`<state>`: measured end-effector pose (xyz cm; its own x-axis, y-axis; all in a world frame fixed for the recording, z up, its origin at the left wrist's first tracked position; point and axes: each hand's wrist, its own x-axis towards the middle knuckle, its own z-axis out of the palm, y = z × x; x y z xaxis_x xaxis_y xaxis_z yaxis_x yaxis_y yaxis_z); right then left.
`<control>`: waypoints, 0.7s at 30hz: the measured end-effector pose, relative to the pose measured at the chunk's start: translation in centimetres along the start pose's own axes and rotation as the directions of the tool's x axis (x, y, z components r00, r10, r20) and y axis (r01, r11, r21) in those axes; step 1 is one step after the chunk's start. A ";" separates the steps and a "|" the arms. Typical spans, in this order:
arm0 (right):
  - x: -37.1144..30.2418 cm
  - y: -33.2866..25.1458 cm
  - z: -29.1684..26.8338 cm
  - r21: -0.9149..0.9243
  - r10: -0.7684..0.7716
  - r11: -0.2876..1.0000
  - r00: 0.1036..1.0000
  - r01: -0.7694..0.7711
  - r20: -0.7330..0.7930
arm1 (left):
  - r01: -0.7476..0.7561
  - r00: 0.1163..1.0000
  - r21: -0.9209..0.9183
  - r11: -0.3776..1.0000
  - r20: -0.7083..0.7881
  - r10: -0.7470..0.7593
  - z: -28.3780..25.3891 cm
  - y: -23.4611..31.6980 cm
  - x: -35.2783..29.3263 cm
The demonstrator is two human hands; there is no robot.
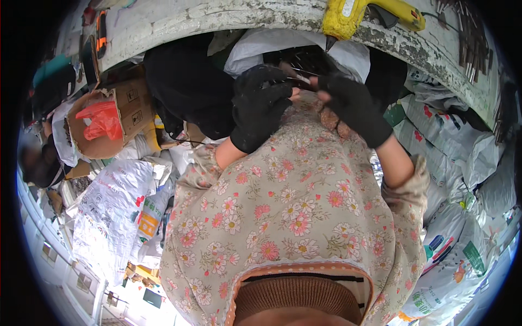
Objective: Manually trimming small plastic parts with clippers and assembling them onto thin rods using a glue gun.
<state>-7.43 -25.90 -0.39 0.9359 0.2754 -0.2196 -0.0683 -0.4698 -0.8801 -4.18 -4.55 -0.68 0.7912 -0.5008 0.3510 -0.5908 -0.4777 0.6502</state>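
Under the chipped workbench edge [261, 19], above a flowered apron [293, 206]: left hand [260, 106] and right hand [353, 106] in black fingerless gloves, fingers pinched shut on a thin pale strip [300, 77] between them. Seemingly mid-work; yellow glue gun [353, 16] untouched.

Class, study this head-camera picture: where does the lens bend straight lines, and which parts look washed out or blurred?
In the head view, the chipped white bench edge curves in an arc from fisheye distortion; black vignette fills the corners; the lower-left wall is overexposed and pale; the gloved left hand and right hand are fairly sharp, the rim softer.
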 end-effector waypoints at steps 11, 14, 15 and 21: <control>9.7 12.3 9.4 0.388 -0.273 0.895 0.958 0.220 0.086 | 0.349 0.831 -0.519 0.780 -0.214 -0.514 -0.8 -1.5 3.1; 11.4 7.6 7.8 -0.624 0.098 0.745 0.886 0.237 0.454 | 0.402 0.750 -0.549 0.733 -0.262 -0.608 -1.0 -3.1 1.7; 12.4 8.6 8.2 -0.627 0.099 0.744 0.890 0.230 0.445 | 0.396 0.756 -0.551 0.735 -0.259 -0.601 -0.9 -3.2 2.0; 12.3 9.0 9.9 -0.515 0.079 0.848 0.930 0.127 0.360 | 0.483 0.756 -0.377 0.791 -0.276 -0.593 0.1 -6.1 0.3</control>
<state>0.03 -18.47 -15.13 0.7402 0.5207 -0.4254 0.2392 -0.7952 -0.5572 -0.34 -1.89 -4.56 0.9925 0.1035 0.0655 -0.0256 -0.3476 0.9373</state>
